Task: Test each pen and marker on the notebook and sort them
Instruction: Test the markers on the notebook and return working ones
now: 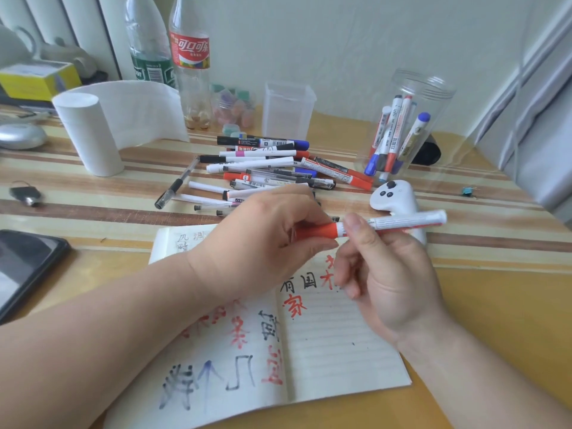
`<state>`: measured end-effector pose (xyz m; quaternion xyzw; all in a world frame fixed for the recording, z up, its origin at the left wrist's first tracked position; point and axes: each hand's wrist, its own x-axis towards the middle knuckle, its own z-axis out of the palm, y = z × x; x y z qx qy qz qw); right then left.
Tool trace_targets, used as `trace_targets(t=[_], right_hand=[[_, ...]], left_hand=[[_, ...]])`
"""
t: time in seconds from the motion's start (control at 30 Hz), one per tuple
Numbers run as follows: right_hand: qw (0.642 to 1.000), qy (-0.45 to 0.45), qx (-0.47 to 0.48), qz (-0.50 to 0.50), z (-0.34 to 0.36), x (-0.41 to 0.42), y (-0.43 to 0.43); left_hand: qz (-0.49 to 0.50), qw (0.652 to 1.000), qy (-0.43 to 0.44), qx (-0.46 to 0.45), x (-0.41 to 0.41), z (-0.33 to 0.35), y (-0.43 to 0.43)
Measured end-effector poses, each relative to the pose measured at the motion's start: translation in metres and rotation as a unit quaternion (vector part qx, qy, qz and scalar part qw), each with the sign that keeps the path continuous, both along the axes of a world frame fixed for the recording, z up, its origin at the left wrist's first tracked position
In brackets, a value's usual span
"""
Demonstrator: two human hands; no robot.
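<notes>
The glossy bench [495, 305], striped in tan and brown, carries an open notebook [334, 351] of lined paper, its pages inked with bold red, black and blue characters. Behind it lies a loose pile of pens and markers [266, 168], slim white and clear barrels. Right of that stands a clear cylindrical plastic jar [411, 125] holding several leaning markers. Above the notebook, the left hand [263, 239] curls round the smooth red cap [318, 231] of a white-barrelled marker [402, 222], held roughly level. The right hand [393, 274] pinches its barrel between thumb and fingers.
</notes>
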<state>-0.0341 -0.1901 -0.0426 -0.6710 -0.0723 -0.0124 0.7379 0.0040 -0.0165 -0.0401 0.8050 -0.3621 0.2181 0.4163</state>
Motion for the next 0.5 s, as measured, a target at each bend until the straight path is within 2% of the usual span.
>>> trace_targets(t=[0.1, 0.23, 0.4, 0.5], right_hand=[[0.998, -0.033, -0.039, 0.047, -0.008, -0.008, 0.013], [0.993, -0.063, -0.051, 0.088, -0.003, -0.006, 0.008], [1.000, -0.004, 0.012, -0.022, 0.006, 0.007, -0.010], [0.995, 0.030, 0.066, -0.063, 0.007, 0.013, -0.016]], left_hand=[[-0.011, 0.999, -0.035, 0.009, 0.001, 0.002, -0.010], [-0.013, 1.000, 0.018, 0.019, 0.003, -0.001, -0.004], [0.001, 0.997, 0.078, 0.008, 0.006, -0.005, 0.016], [-0.022, 0.987, 0.159, 0.003, 0.008, -0.007, 0.022]])
